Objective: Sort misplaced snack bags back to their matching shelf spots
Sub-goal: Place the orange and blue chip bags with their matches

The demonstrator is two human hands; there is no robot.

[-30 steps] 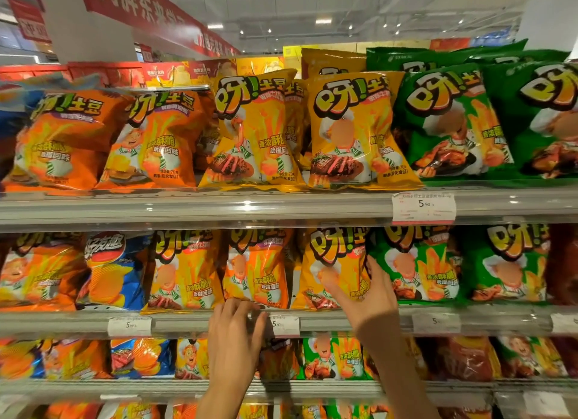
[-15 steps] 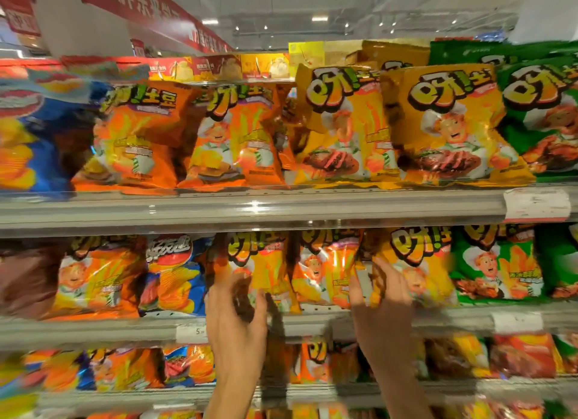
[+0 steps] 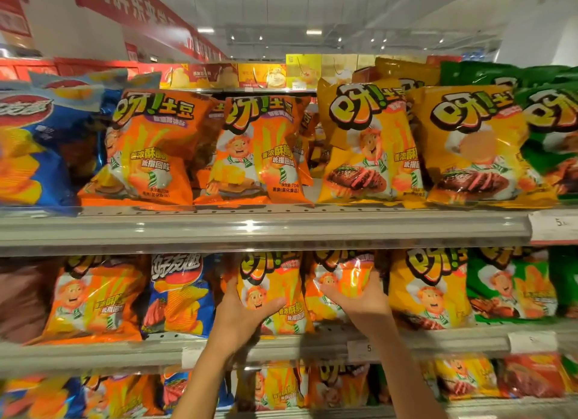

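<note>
- The middle shelf [image 3: 93,351] carries a mixed row: an orange bag, then a blue bag [image 3: 178,296] that looks out of place among the orange and yellow ones, then the two bags being handled, then a yellow steak-picture bag [image 3: 428,290] and a green bag [image 3: 509,284].
- The top shelf [image 3: 250,228] shows the tidy pattern to copy: orange bags together, yellow beside them, green at the far right. I'd match the row below to that order.
- The left-hand orange bag [image 3: 275,290] stands on the middle shelf with the left hand [image 3: 240,315] curled round its lower left edge, thumb across the front, so the grip is closed on it.
- The right-hand orange bag [image 3: 341,281] stands just beside it. The right hand [image 3: 359,299] cups it from below and the right, fingers wrapped onto its front, clamped on it too.
- To do this step well, I think each bag should be held by the sides rather than squeezed in the middle; these are puffed, crinkly packs and the chips inside would crush.
- Set each bag upright, face forward, base behind the shelf lip, and check the flavour print before letting go.
- The blue bag looks the likely next candidate to move.
</note>
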